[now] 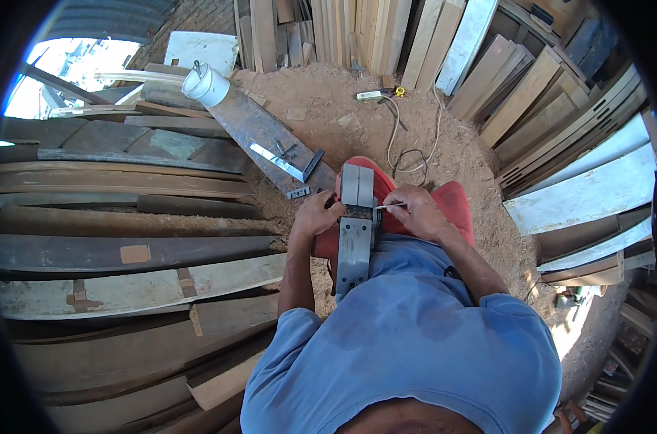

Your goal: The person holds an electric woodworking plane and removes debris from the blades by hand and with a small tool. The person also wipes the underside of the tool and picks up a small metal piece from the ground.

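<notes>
Cradling what looks like an upturned power planer (354, 246) on the lap, a person in a blue shirt (415, 333) and red trousers (455, 206) works among stacked timber (111, 247). The grey planer lies lengthwise along the body's midline, flat soles facing up, presumably so the dark slot (358, 212) between them is open to view and within reach of both hands. The thighs seem to serve as a bench, taking the weight and leaving the fingers free for finer handling. The right hand (418, 212) pinches a thin metal tool (390, 207) between thumb and curled fingers, its tip toward the slot's right end; whether it touches, I cannot tell from here. The left hand (318, 215) meets the opposite edge, fingers bent inward and close together, likely to stop the planer rocking, though whether they grip is unclear. Just beyond the knees, a long board (245, 123) bears a metal square (278, 160), probably laid there for easy reach, while a white bucket (207, 87) sits at its far end. On the sawdust-strewn floor (328, 108), a pale cord (392, 148) runs near a yellow tape measure (400, 92), well apart from the hands.
</notes>
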### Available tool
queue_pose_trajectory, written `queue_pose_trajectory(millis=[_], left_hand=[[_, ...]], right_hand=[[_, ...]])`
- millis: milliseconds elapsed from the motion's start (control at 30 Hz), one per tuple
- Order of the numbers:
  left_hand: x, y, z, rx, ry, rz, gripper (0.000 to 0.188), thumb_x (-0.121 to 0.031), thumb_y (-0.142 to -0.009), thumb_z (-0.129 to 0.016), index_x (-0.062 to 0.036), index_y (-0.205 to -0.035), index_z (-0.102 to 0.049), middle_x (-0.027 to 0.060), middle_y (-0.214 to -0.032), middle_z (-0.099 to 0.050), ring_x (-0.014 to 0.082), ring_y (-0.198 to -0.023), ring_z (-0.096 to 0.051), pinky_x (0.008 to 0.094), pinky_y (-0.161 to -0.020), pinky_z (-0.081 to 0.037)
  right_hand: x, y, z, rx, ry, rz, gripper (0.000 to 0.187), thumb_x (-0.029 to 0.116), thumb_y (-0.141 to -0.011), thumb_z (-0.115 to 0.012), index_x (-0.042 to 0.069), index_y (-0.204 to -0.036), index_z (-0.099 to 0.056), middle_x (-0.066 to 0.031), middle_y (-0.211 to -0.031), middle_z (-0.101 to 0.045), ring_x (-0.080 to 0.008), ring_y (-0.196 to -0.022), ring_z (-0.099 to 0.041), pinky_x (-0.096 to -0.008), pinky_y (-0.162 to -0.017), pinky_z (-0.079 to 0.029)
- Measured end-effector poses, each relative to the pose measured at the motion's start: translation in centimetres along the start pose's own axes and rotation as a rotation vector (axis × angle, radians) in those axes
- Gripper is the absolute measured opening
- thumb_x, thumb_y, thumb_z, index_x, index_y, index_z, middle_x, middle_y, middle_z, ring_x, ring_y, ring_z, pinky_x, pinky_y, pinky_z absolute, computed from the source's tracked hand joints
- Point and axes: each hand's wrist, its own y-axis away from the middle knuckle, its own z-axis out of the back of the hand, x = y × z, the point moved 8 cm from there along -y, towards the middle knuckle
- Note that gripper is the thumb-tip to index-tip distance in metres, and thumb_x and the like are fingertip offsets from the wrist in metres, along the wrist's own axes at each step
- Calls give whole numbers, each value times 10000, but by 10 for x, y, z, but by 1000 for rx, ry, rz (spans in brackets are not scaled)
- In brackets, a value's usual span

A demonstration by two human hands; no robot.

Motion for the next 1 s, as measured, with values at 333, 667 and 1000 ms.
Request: queue_pose_trajectory(millis=[333, 667, 1000], left_hand=[[-17, 0, 7, -126, -4, -13, 518, -386, -817, -682, -79, -1223, -588, 206, -1063, -731, 409, -1048, -691, 495, -939, -521], [-38, -19, 2, -23, -163, 84, 450, -366, -824, -665, -84, -1157, -551, 216, -974, -717, 443, -1004, -681, 511, -905, -516], [-16, -22, -3, -71, 0, 38, 383, -340, -824, -670, -66, -1077, -582, 193, -949, -691, 414, -962, -675, 498, -846, -506]], right_hand=[[0, -9, -24, 70, 231, 29, 130, 150, -917, -658, 90, -1030, -678, -125, -988, -580, -334, -1006, -578, -455, -886, -480], [-24, -9, -20, 16, 130, -5, 109, 104, -888, -675, 73, -993, -668, -135, -969, -607, -349, -989, -602, -455, -879, -485], [-34, -18, -12, 35, 34, 13, 94, 139, -914, -684, 84, -989, -672, -109, -916, -598, -315, -964, -598, -447, -873, -480]])
